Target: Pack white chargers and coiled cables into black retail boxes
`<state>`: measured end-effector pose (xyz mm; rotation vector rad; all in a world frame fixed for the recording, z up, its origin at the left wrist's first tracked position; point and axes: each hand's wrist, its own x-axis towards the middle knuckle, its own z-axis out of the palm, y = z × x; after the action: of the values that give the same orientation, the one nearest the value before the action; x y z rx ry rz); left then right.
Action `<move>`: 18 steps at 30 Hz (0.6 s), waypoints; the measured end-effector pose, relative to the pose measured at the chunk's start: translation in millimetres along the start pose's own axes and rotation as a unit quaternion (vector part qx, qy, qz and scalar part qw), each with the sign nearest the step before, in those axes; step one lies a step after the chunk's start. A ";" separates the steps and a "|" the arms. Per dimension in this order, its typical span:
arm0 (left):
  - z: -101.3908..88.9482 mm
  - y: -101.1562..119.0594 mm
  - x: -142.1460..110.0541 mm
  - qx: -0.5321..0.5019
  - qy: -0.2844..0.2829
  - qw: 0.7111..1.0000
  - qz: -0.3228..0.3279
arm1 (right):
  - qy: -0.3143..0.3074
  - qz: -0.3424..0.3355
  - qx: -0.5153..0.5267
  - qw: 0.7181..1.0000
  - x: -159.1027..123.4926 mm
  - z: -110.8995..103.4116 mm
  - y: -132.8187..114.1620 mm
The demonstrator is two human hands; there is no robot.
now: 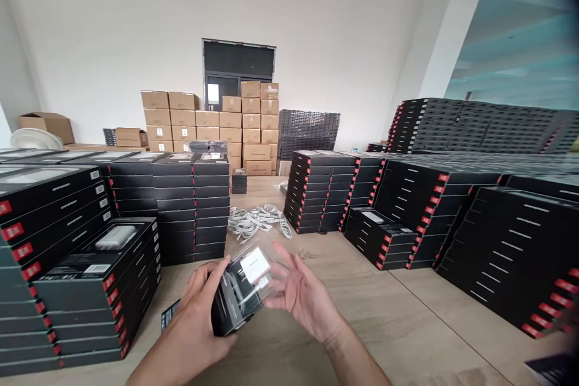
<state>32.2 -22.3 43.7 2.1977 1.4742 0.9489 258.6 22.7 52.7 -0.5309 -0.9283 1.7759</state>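
Note:
My left hand (199, 307) is wrapped around a charger package (226, 307), tilted above the table. The package is a black box with a clear plastic part, through which a white power adapter (256, 265) and a white cable plug show. At its right end is my right hand (307, 295), palm turned toward it and fingers spread. The fingertips are at the clear plastic; whether they press on it I cannot tell. Partly hidden behind my left wrist, a dark printed item (169, 316) lies on the table. Beyond the package sits a pile of coiled white cables (257, 220).
Stacks of black boxes (190, 205) with red tabs rise on the left, one lower stack (90, 289) close by. More black stacks (407, 205) line the right side of the wooden table (353, 313). Brown cartons (208, 126) are piled by the far wall.

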 end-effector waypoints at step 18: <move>42.6 14.3 -0.1 -0.293 0.021 0.955 0.028 | 0.114 -0.179 -0.240 0.947 -4.3 9.6 -3.2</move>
<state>71.2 -24.4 21.4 1.7919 0.9734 1.2626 255.3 16.0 60.7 -0.8009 -1.2102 1.1315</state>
